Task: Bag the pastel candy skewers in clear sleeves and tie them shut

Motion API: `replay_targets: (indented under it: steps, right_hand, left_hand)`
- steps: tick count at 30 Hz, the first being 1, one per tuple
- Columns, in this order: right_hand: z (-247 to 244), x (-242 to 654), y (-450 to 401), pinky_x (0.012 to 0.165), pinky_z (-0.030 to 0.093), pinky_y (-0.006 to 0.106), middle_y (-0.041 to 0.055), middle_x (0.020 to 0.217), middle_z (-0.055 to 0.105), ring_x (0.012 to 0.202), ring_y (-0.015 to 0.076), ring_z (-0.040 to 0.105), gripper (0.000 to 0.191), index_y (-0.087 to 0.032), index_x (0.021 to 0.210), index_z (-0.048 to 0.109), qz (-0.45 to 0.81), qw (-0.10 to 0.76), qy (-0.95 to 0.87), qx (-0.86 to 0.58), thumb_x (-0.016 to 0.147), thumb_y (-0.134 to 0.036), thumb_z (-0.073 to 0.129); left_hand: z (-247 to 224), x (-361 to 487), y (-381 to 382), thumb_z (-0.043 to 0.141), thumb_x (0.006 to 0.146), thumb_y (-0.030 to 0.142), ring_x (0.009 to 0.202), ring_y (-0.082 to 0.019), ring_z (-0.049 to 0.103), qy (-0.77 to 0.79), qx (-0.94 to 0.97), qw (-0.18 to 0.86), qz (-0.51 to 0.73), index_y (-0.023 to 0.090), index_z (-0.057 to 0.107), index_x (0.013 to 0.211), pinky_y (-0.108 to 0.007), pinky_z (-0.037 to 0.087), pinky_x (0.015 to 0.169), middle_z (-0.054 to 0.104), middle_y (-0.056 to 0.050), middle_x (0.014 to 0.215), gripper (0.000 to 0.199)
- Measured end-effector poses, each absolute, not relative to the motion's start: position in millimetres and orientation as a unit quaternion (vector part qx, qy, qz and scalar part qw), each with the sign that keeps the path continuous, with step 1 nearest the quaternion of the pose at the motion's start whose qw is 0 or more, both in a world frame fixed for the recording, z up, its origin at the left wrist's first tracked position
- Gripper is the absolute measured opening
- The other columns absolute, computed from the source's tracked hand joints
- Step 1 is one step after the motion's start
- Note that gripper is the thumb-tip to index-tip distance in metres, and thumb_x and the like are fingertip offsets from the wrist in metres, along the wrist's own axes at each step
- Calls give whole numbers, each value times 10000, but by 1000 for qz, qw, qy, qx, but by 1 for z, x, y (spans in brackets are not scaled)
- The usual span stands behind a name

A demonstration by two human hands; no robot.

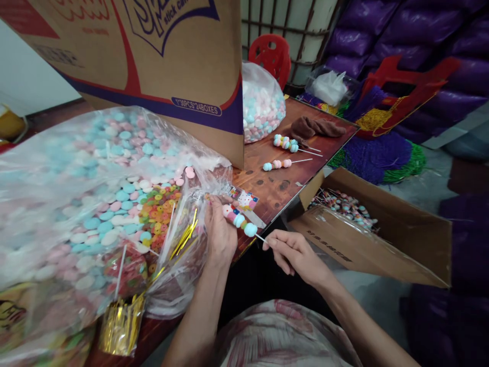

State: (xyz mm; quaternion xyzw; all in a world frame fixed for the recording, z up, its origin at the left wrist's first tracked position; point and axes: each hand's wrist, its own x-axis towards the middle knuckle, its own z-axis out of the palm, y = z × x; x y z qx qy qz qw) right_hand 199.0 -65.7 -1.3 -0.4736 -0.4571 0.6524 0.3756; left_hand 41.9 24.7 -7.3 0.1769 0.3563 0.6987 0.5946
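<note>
A candy skewer (240, 221) of blue, pink and orange pieces on a white stick lies between my two hands at the table's front edge. My right hand (292, 252) pinches the bare end of its stick. My left hand (222, 229) is closed at the skewer's far end, beside a small dotted wrapper (246, 199); how its fingers meet the wrapper is hard to see. Left of it, a big clear bag (95, 173) holds pastel candies and orange gummy rings (158, 209). Gold twist ties (185, 234) lie on the plastic near my left hand.
Finished-looking skewers (286, 143) and a brown cloth (319, 128) lie on the wooden table (263, 181). A large carton (183, 66) stands behind the bag. An open box (367, 244) of sticks sits at right, near a red chair (405, 86). More gold ties (122, 323) are at front left.
</note>
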Motion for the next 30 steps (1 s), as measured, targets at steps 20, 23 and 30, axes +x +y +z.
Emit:
replay_targets:
  steps: [20,23,30]
  right_hand:
    - [-15,175,-63,478,286,235,-102,407,381,383,62,264,278,-179,782,583,673,465,-370,-441,921,-419,587]
    - [-14,175,-66,457,264,226,-139,383,291,355,35,142,301,-177,764,575,779,457,-256,-344,882,-443,652]
    - [-12,155,-57,460,296,221,-128,386,359,353,29,182,295,-171,755,585,763,501,-209,-350,836,-422,717]
  left_hand:
    - [1,43,11,759,814,363,720,-137,648,352,207,751,519,149,591,731,-269,527,752,653,-33,724,285]
    - [4,39,14,778,796,343,730,-150,668,352,159,757,528,161,641,847,-282,536,732,686,-31,778,234]
    - [2,46,3,800,765,351,684,-138,655,364,205,774,476,126,647,706,-245,520,685,670,-47,703,279]
